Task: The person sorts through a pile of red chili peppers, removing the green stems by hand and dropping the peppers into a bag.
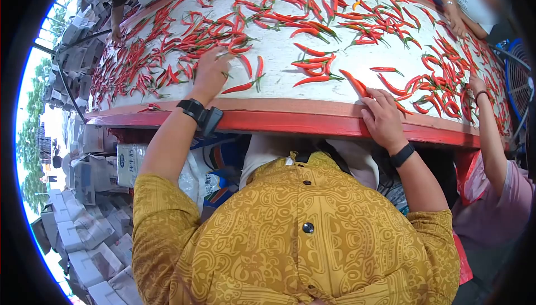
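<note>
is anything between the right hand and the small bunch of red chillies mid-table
Yes, one red chilli at the fingertips of the right hand, pointing toward the bunch. Beyond it, only bare white tabletop shows.

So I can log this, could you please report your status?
Left hand among red chilies, grip unclear. Right hand touching one chili near the table edge. Another person's hand further right, apart from both.

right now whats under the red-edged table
Left of the yellow patterned shirt, a white printed package and blue-and-orange printed plastic show below the red-edged table. The shirt covers the middle; deeper is too dark to tell.
</note>
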Demonstrator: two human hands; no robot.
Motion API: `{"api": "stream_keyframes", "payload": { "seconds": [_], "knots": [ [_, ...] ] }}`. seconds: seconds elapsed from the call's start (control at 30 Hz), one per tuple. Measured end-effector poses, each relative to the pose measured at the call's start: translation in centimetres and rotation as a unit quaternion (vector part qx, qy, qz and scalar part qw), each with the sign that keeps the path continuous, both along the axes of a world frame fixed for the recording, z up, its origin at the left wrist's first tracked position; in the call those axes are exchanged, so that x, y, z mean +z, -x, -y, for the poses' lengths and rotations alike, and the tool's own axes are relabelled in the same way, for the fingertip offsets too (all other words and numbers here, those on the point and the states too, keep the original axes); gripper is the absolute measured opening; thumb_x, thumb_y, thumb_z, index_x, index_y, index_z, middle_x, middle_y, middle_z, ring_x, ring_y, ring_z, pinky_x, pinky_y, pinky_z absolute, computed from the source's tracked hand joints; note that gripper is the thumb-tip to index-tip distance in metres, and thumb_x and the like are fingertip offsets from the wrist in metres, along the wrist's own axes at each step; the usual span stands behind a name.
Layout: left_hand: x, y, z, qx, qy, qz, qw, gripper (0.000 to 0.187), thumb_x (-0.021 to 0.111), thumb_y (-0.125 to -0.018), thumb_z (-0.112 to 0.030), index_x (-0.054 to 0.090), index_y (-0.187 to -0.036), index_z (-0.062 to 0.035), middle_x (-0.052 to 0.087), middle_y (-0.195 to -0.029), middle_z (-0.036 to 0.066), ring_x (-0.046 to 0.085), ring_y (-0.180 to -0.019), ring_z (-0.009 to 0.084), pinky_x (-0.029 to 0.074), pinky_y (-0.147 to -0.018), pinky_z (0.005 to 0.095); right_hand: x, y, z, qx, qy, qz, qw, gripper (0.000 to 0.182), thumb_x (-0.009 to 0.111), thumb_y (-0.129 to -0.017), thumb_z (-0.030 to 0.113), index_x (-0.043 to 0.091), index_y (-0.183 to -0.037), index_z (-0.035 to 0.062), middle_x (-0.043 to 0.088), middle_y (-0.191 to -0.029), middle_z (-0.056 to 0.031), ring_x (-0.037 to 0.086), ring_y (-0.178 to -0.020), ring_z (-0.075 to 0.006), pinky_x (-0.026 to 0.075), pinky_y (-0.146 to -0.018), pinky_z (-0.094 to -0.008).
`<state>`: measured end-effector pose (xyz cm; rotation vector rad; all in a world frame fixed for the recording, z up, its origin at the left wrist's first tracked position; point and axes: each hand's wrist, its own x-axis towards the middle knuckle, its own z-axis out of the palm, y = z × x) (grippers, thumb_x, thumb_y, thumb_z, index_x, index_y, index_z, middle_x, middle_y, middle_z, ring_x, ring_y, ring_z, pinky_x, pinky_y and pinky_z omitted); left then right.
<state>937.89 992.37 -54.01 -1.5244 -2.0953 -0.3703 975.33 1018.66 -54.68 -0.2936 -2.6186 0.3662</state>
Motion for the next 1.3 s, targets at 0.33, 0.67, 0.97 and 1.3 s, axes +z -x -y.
{"api": "stream_keyframes", "payload": {
  "seconds": [0.33, 0.67, 0.97, 1.3],
  "knots": [
    [0.7, -4.1, -8.9, 0.137, 0.158, 0.251, 0.945, 0.029, 0.073, -0.071, -0.028, 0.069, -0.083, -0.0022, 0.066, -0.084, 0.019, 0.063, -0.083, 0.0338, 0.049, -0.076, 0.0419, -0.2, -3.8, -3.9, 0.001, -0.017, -0.022, 1.0, 0.022, 0.062, -0.079, 0.01, 0.062, -0.099, 0.0025, 0.059, -0.112, -0.014, 0.052, -0.107, -0.033, 0.043, -0.094, -0.0424],
    [4.0, -11.2, -16.1, 0.037, 0.039, 0.419, 0.907, 0.02, 0.065, -0.078, -0.021, 0.063, -0.087, -0.0028, 0.065, -0.075, 0.012, 0.064, -0.067, 0.0197, 0.048, -0.062, 0.0324, -0.2, -7.8, -7.7, -0.001, -0.015, -0.026, 1.0, 0.022, 0.061, -0.079, 0.01, 0.062, -0.099, 0.0024, 0.06, -0.11, -0.0143, 0.053, -0.105, -0.0332, 0.043, -0.093, -0.0429],
    [4.6, -11.0, -17.7, 0.194, 0.231, 0.177, 0.937, 0.027, 0.058, -0.088, -0.033, 0.07, -0.097, -0.011, 0.067, -0.084, 0.015, 0.065, -0.081, 0.03, 0.05, -0.071, 0.0417, -0.8, -11.4, -11.4, 0.005, -0.015, -0.046, 0.999, 0.022, 0.061, -0.079, 0.01, 0.062, -0.1, 0.0021, 0.06, -0.108, -0.0135, 0.053, -0.104, -0.0321, 0.043, -0.092, -0.0428],
    [0.2, -16.6, -34.3, -0.086, 0.042, 0.163, 0.982, 0.025, 0.055, -0.087, -0.017, 0.062, -0.109, -0.0068, 0.059, -0.102, 0.017, 0.058, -0.096, 0.0335, 0.049, -0.08, 0.0435, -0.8, -15.3, -15.3, -0.009, 0.007, -0.036, 0.999, 0.022, 0.064, -0.076, 0.009, 0.061, -0.096, 0.0016, 0.06, -0.108, -0.0147, 0.053, -0.104, -0.0334, 0.044, -0.091, -0.0432]
  ]
}}
